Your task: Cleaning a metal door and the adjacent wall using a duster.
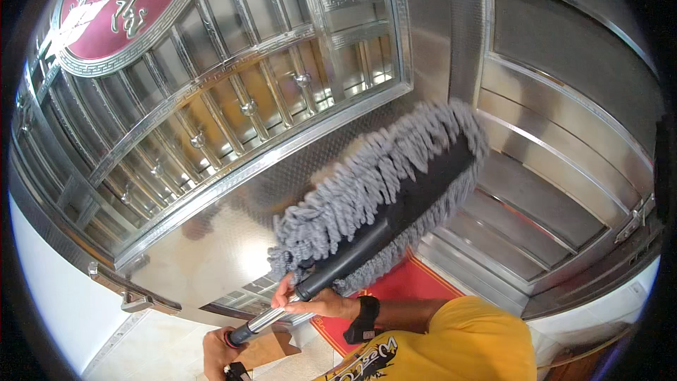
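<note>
A large duster mop (365, 190) with a black backing and grey chenille strands stretches up across the middle of the view. Its head is slightly blurred and overlaps the lower metal panel (254, 211) of a door in the picture; I cannot tell whether it touches. My right hand (317, 302), with a black band at the wrist, holds the shiny metal pole (267, 319) just below the black socket (320, 280). Farther down, my left hand (216, 348) is closed around the pole's lower end by a black collar (241, 334).
The stainless-steel door (264, 156) has bars and a red oval plaque (121, 5) bearing characters. Another panelled metal door leaf (545, 132) stands at the right. A lever handle (136, 302) juts out at left. Below lie a red mat (418, 280) and a brown cardboard piece (270, 350).
</note>
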`<state>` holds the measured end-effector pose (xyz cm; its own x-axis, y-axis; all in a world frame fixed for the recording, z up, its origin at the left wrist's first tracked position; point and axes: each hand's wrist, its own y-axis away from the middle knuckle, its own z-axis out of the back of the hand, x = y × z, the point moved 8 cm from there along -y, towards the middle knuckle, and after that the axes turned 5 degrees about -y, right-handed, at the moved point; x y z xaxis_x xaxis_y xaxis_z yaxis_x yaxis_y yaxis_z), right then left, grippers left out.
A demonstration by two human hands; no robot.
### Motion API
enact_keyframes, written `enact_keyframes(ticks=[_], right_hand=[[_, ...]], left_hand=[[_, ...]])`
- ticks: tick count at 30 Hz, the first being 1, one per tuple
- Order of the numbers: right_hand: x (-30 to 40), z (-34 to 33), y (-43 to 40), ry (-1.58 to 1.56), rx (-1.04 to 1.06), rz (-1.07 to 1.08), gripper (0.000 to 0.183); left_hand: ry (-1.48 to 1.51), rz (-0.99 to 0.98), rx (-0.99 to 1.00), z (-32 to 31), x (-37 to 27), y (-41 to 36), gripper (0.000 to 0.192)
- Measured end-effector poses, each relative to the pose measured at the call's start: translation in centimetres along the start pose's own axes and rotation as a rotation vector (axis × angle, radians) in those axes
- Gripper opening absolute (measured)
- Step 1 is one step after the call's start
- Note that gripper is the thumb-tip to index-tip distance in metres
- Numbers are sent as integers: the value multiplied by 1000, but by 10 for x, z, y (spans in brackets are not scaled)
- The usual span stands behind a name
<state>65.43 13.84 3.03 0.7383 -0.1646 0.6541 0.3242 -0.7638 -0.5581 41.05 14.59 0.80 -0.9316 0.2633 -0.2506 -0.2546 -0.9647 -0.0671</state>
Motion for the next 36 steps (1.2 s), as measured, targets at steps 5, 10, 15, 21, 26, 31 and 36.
enact_keyframes(ticks=[5, 10, 15, 21, 26, 31, 36], right_hand=[[16, -16, -23, 39, 60, -66, 12], [26, -20, -16, -58, 130, -114, 15], [22, -9, 35, -248, 141, -202, 19], [37, 12, 90, -229, 180, -258, 18], [65, 4, 100, -224, 299, -294, 16], [73, -16, 106, -283, 387, -411, 13], [45, -50, 134, -307, 492, -500, 13]], left_hand=[[199, 73, 23, -5, -20, 29, 30], [274, 106, -16, 30, -76, 68, 20], [110, 171, 72, 8, -82, 95, 24], [1, 220, 72, -17, -129, 117, 28], [76, 315, 41, -49, -156, 146, 29], [101, 482, -22, -61, -188, 191, 25], [250, 644, 7, -97, -178, 270, 28]])
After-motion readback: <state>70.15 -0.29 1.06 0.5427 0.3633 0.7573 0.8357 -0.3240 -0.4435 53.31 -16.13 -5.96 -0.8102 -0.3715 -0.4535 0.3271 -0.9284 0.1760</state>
